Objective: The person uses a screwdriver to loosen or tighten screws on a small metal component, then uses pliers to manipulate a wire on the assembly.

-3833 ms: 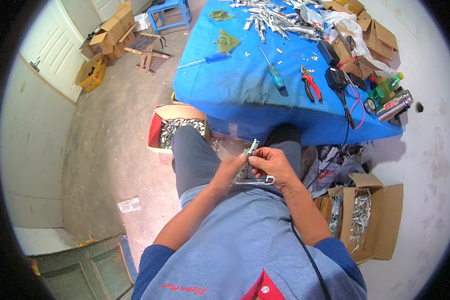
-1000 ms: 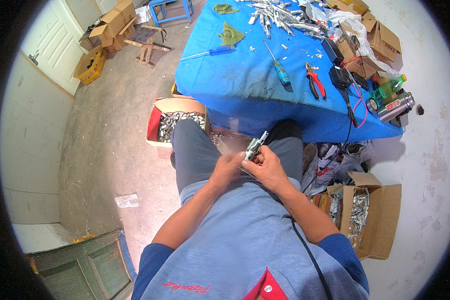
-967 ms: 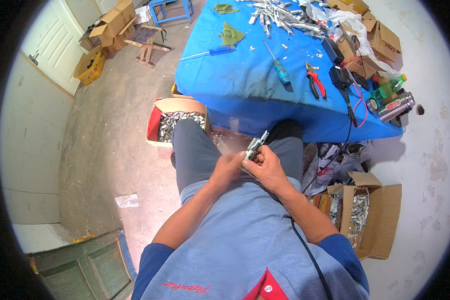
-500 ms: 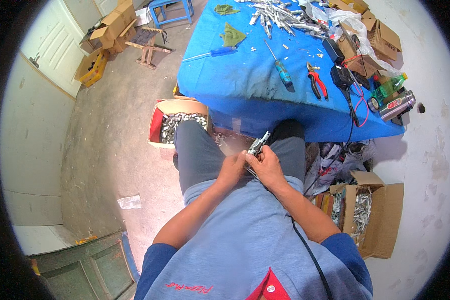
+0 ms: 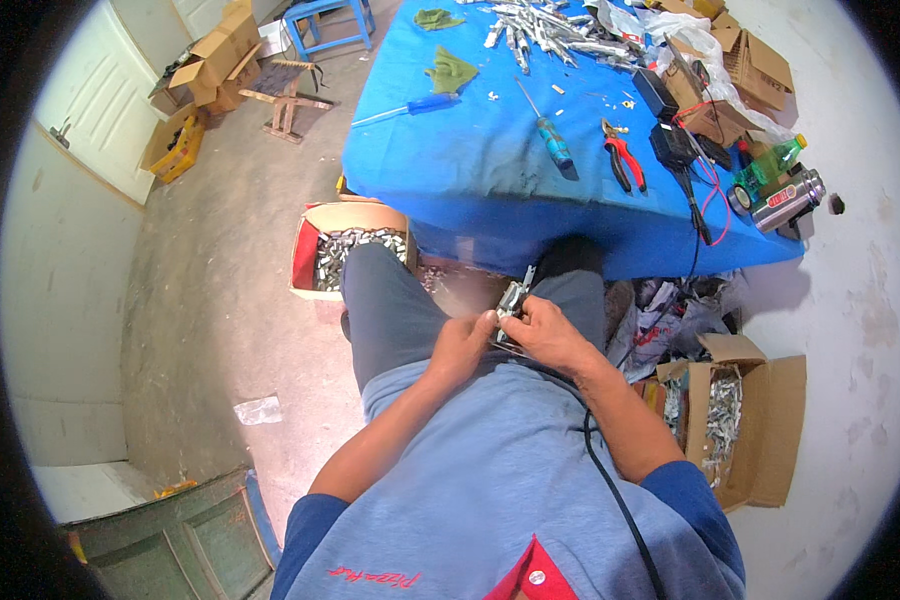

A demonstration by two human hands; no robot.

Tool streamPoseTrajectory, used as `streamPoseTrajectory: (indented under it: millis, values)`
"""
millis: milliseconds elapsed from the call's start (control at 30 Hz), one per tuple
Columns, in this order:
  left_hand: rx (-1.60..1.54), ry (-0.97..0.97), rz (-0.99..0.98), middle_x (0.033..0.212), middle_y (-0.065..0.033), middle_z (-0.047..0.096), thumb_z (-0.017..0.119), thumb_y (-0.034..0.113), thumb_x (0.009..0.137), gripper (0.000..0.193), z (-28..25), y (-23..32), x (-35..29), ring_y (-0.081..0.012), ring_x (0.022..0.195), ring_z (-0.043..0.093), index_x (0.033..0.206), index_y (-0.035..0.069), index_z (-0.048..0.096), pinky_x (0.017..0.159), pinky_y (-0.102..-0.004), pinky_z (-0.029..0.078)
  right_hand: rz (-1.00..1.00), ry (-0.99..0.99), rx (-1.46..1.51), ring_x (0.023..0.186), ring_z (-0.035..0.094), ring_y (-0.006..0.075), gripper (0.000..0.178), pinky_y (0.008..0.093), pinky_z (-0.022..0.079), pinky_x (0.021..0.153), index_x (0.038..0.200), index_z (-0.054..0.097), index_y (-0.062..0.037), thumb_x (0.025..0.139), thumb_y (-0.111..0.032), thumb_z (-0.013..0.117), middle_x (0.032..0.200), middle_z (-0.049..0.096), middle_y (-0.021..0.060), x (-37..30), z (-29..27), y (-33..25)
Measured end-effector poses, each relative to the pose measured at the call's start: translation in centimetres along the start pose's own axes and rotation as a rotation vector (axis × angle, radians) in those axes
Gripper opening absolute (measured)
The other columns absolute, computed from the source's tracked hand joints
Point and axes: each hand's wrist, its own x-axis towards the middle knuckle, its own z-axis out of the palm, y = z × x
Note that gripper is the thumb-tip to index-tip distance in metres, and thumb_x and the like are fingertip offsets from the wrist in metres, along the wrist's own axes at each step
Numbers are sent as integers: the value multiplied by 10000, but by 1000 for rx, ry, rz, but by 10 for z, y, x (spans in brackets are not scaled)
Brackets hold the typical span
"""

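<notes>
Bright light washes the blue counter (image 5: 460, 160), its front side in shade, while a soft shadow darkens the white wall (image 5: 855, 390) to its right. A flask (image 5: 786, 205) at the counter's right end glints. Below the counter, the shirt (image 5: 450, 480) looks hazy and fine detail softens on the metal part (image 5: 512, 299) in the hands (image 5: 550, 335); black rims the bowed edges.

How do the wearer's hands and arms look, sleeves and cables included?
Left hand and right hand are ungloved, forearms uncovered below short dark-blue sleeves. A black cable runs down the grey-blue shirt beside the right forearm.
</notes>
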Motion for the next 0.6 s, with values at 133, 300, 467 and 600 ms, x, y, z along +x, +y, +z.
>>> streamPoseTrajectory:
  millis: [133, 300, 467, 600]
  values:
    - [49, -15, 29, 693, -137, 635, 493, 418, 1012, 524, 3, 3, -1, -172, 671, 564, 897, -61, 670, 652, -385, 467, 23, -52, 27, 728, 558, 123, 366, 345, 480, 637, 984, 628, 54, 902, -303, 623, 763, 640, 76, -8, -9, -8]
    - [61, 6, 33, 693, -178, 637, 499, 437, 1004, 538, 3, 7, -1, -183, 661, 571, 909, -65, 670, 650, -395, 471, -39, 28, 10, 689, 603, 163, 371, 351, 487, 628, 988, 629, 47, 895, -312, 631, 761, 653, 107, -1, -4, 14]
    - [74, 22, 0, 684, -161, 646, 513, 445, 1000, 546, 3, 1, 0, -182, 660, 585, 893, -66, 674, 639, -396, 472, 41, 53, 13, 758, 678, 259, 391, 404, 512, 673, 1006, 622, 34, 885, -337, 629, 799, 669, 161, -1, 1, 16]
    - [27, -7, -7, 678, -107, 631, 530, 485, 990, 586, 3, 5, 0, -153, 663, 565, 872, -68, 685, 619, -363, 461, -20, 21, -57, 821, 680, 356, 389, 441, 519, 717, 1037, 606, 27, 879, -328, 613, 849, 676, 217, 1, -6, 16]
